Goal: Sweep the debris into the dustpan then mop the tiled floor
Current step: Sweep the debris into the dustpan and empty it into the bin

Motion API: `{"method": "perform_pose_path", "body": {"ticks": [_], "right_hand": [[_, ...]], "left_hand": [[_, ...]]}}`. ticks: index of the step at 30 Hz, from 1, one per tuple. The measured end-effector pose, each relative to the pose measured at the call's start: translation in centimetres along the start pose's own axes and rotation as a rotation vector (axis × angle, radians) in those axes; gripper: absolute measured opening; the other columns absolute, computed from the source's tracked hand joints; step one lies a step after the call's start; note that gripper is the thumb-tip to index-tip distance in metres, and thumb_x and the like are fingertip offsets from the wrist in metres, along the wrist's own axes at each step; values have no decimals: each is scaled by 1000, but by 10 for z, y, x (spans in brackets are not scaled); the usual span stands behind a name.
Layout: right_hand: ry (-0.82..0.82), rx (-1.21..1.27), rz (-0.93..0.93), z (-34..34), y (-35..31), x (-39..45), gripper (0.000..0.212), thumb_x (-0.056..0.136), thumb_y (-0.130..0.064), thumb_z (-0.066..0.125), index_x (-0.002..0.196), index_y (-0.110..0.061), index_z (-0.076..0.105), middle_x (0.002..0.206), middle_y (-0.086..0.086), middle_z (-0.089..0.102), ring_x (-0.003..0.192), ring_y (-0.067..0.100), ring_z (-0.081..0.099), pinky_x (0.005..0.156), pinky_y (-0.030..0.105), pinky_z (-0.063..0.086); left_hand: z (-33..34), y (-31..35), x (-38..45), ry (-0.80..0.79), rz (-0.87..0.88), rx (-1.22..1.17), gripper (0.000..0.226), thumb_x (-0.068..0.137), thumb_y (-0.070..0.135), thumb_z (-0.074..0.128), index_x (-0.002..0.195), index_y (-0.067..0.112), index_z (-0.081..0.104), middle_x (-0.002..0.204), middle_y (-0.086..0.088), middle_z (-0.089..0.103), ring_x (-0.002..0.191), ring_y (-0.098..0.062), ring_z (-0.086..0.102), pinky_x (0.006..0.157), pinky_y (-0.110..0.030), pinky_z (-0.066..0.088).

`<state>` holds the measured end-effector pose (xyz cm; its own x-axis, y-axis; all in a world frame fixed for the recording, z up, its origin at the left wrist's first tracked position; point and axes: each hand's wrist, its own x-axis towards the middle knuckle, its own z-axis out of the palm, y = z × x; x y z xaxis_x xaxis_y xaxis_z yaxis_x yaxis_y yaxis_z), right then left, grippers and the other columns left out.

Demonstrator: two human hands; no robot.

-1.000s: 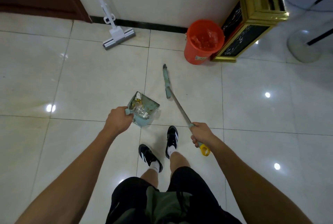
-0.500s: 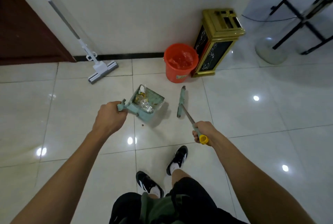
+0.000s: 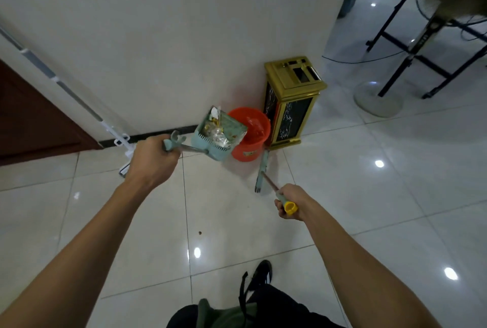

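Observation:
My left hand grips the handle of a pale blue dustpan, held up off the floor beside the orange bucket. Crumpled wrappers and scraps lie inside the pan. My right hand is closed on the yellow-capped handle of the broom, whose narrow blue-green head touches the tiles in front of the bucket. A white flat mop leans on the wall at the left; my left hand hides most of its head. One small brown crumb lies on the tile.
A gold and black bin stands against the wall, right of the bucket. A fan with a round white base and black folding legs are at the far right. A brown door is at left. My shoe is near the bottom.
I have stepped closer to the wall. My left hand has lifted the dustpan up and forward to the bucket's edge. The broom head has moved up to the bucket's base.

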<state>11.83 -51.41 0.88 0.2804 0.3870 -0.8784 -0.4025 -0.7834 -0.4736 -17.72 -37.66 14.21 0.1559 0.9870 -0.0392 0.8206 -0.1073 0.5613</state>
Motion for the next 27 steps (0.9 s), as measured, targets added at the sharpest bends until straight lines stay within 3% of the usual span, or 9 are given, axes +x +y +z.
{"method": "perform_pose_path", "body": {"ticks": [4,8,10,15,27], "right_hand": [[-33,45,0,-20,-14,7,27,99,-9,36,119,-2,53,84,18,58,42,15,53,42,23,44],[-67,78,10,-42,-20,9,25,98,-8,38,115,3,54,70,15,57,41,14,51,43,23,44],[-69,89,19,-51,-21,10,23,99,-9,39,109,3,55,67,14,56,42,15,50,43,23,43],[-45,95,36,-62,-21,13,20,99,-7,40,100,5,57,64,14,55,42,16,48,43,24,40],[8,108,51,-58,-24,24,24,99,-8,48,110,11,56,60,15,55,44,18,48,43,26,43]], "left_hand": [[18,32,29,-19,78,64,11,92,22,65,82,18,67,69,-4,65,64,-28,61,56,-34,49],[40,59,56,-64,175,225,13,90,26,62,78,28,57,72,-2,62,68,-31,60,60,-37,49],[51,71,68,-106,229,317,4,90,23,60,89,25,63,78,-6,63,74,-36,60,63,-38,47],[83,91,97,-186,358,553,27,98,21,51,122,17,64,105,-19,68,93,-39,65,73,-41,47],[118,92,144,-404,557,768,28,91,17,53,117,26,60,106,-5,69,93,-29,67,71,-38,54]]}}
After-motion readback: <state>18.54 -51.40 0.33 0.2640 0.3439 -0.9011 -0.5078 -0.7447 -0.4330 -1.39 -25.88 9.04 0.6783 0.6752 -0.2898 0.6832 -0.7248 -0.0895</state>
